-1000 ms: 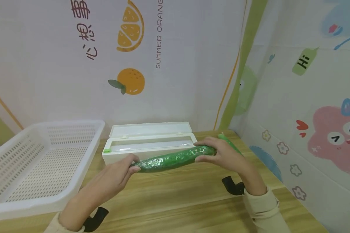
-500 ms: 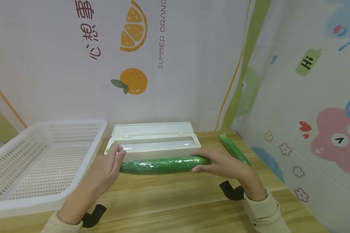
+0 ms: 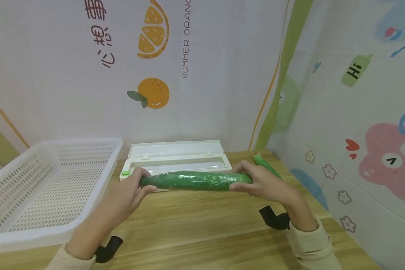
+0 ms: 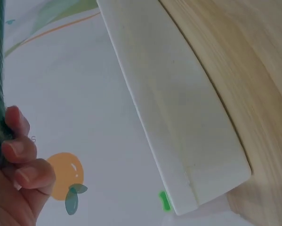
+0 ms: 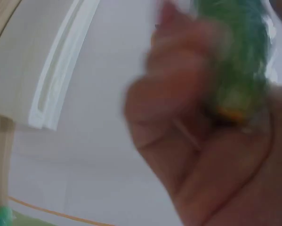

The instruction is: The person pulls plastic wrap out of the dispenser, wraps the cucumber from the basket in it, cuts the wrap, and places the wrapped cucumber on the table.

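A long green cucumber, shiny with clear film around it, is held level above the table in the head view. My left hand grips its left end, thumb on the near side and fingers over the far side. At the other end, my right hand holds it between thumb and fingers. Both tips are partly hidden by the hands. Just behind the cucumber stands a white cling film dispenser, its lid raised. A green slider sits at the dispenser's left corner.
At left stands a large white plastic basket with slotted walls. Another green cucumber lies at the back right, partly behind my right hand. A printed cloth hangs behind the wooden table.
The cucumber went from slanted to level, then rose slightly toward the dispenser. My left hand shifted its hold at the left end; the right hand stayed on the right end.
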`<control>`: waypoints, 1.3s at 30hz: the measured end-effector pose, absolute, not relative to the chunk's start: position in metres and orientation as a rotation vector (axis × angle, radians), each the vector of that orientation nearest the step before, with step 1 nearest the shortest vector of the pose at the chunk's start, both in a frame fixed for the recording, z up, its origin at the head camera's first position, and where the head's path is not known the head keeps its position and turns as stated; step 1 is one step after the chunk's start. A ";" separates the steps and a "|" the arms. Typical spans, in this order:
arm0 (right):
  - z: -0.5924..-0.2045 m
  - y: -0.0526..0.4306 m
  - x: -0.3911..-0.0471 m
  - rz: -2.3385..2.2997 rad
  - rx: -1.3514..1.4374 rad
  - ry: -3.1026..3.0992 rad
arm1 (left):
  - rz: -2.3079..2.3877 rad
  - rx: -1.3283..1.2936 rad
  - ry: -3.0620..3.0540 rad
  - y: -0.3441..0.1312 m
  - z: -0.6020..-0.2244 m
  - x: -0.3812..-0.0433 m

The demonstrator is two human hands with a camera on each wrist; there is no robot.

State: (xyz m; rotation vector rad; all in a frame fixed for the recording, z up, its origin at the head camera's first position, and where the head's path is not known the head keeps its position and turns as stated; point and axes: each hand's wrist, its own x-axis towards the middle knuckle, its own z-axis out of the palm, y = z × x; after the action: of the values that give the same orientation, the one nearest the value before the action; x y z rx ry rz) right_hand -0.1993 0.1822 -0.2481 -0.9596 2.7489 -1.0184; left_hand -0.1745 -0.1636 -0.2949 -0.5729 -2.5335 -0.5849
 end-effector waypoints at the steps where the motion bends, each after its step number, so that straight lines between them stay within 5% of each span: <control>1: -0.248 0.182 -0.199 -0.978 -0.976 2.786 | -0.579 -0.556 -2.533 -0.162 -0.295 -0.175; 15: -0.250 0.188 -0.200 -0.623 -1.096 3.033 | -0.479 -0.729 -2.078 -0.158 -0.303 -0.187; 30: -0.281 0.235 -0.237 -0.658 -0.104 3.150 | -0.537 -0.658 -2.483 -0.159 -0.303 -0.181; 39: -0.312 0.239 -0.251 -0.430 0.080 3.098 | -0.543 -0.670 -2.622 -0.157 -0.307 -0.179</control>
State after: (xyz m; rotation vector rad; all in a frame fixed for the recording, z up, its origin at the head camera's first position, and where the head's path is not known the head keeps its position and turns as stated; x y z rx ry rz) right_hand -0.2509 0.2391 -0.3122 0.0795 3.0984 -0.4299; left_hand -0.1789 -0.1573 -0.3071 -0.6702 -2.6215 -0.5434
